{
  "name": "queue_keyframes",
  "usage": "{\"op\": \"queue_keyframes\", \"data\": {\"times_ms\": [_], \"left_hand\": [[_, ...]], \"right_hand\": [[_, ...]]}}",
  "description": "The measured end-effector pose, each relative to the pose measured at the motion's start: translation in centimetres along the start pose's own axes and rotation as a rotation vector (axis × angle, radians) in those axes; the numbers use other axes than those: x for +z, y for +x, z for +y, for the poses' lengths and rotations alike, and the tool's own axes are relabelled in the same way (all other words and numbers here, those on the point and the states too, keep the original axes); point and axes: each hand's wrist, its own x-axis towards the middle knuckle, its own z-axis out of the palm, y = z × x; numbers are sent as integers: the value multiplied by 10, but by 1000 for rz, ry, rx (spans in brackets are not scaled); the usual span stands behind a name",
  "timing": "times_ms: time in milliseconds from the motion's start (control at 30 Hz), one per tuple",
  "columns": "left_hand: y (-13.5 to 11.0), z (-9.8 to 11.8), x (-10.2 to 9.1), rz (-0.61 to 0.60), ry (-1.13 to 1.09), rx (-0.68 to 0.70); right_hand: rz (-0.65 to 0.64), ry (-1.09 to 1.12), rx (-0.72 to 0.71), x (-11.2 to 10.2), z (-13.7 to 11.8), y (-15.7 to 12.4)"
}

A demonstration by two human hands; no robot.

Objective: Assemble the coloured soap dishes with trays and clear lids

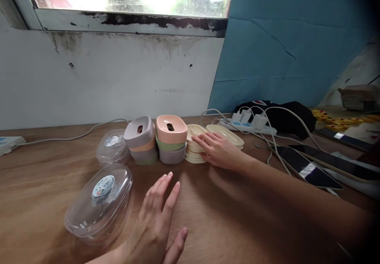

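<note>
My right hand [218, 149] reaches over a stack of cream-coloured shallow oval trays [195, 160], its fingers stretched out and fingertips on the upper ones. Behind that hand lies a second stack of cream trays [228, 133]. My left hand [156, 212] hovers low over the table with its fingers extended, holding nothing. To its left is a clear plastic lidded box [86, 212] with a round label. Left of the first tray stack stand nested plastic containers: a pile topped in peach [172, 135] and one topped in grey [139, 133], each top having a slot.
Smaller clear plastic boxes [111, 151] stand beside the grey pile. A power strip [249, 126] with plugged-in chargers and white cables lies at the back right, near phones [305, 167] and black cloth [297, 115]. A wall and window rise behind the wooden table [38, 185].
</note>
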Motion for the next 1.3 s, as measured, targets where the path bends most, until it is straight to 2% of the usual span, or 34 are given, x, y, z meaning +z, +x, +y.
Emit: {"op": "queue_keyframes", "data": {"times_ms": [100, 200, 233, 300, 367, 467, 767, 900, 967, 1033, 1100, 1167, 1200, 1300], "left_hand": [[0, 0, 1, -1, 3, -5], [-1, -1, 2, -7, 9, -9], [0, -1, 2, -9, 8, -7], [0, 0, 3, -14, 2, 0], [0, 0, 3, -22, 0, 1], [0, 0, 3, -30, 13, 2], [-1, -4, 5, -49, 22, 27], [-3, -2, -1, -80, 26, 46], [-9, -4, -13, -92, 72, 50], [-19, -12, -31, -87, 177, 22], [-34, -26, -51, -70, 330, -59], [-50, -44, -68, -2, 443, -203], [-57, -52, -75, -36, 456, -225], [-60, -66, -90, -149, 471, -149]], "right_hand": [[98, 65, 59, 1, -5, -16], [334, 148, 377, 8, -12, -42], [370, 174, 496, 12, -14, -52], [347, 226, 636, 22, -13, -68], [280, 286, 660, 30, -10, -77], [231, 369, 631, 37, -1, -79], [244, 411, 596, 54, 8, -68], [324, 362, 595, 46, 8, -71], [411, 347, 549, 33, 3, -77], [440, 383, 448, 18, -9, -89], [334, 445, 294, 4, -24, -102], [199, 445, 140, -4, -38, -109], [170, 439, 85, -7, -43, -109], [189, 458, 24, -10, -53, -86]]}}
